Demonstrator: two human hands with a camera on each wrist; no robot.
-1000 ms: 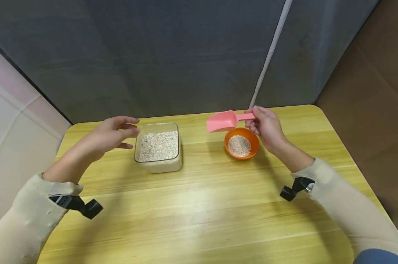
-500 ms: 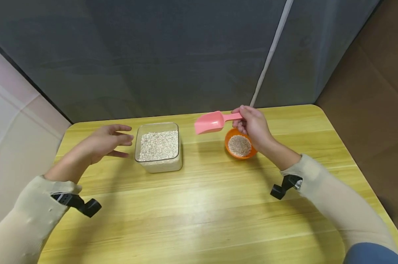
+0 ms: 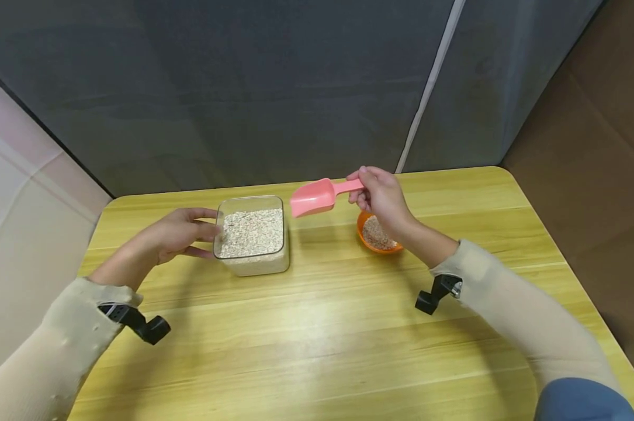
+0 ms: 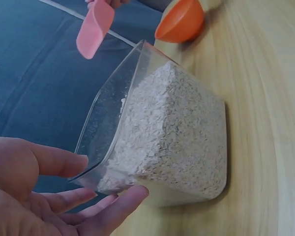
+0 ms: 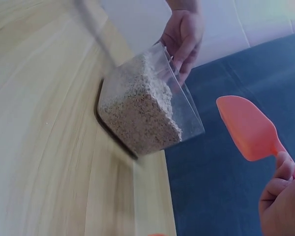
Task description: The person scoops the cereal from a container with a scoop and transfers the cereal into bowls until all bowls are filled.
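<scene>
Steadying clear oat tub point(image 3: 252, 237) with left hand point(image 3: 177, 235), fingers straight against its side | right hand point(image 3: 382, 196) pinches pink scoop point(image 3: 312, 199) handle, blade empty, aimed tubward | orange bowl point(image 3: 370, 241) behind wrist.

Left hand point(image 3: 177, 237) open, fingers straight, reaching forward low. Right hand point(image 3: 382, 196) raised, fingers curled in a pinch. Both forearms sleeved.

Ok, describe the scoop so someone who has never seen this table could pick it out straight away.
Start at the yellow wooden table and find the clear square container of oats near its far edge. Just right of it, held in the air by the right hand, is the pink scoop. It is the only pink thing and the only one off the table; the orange bowl sits below.
</scene>
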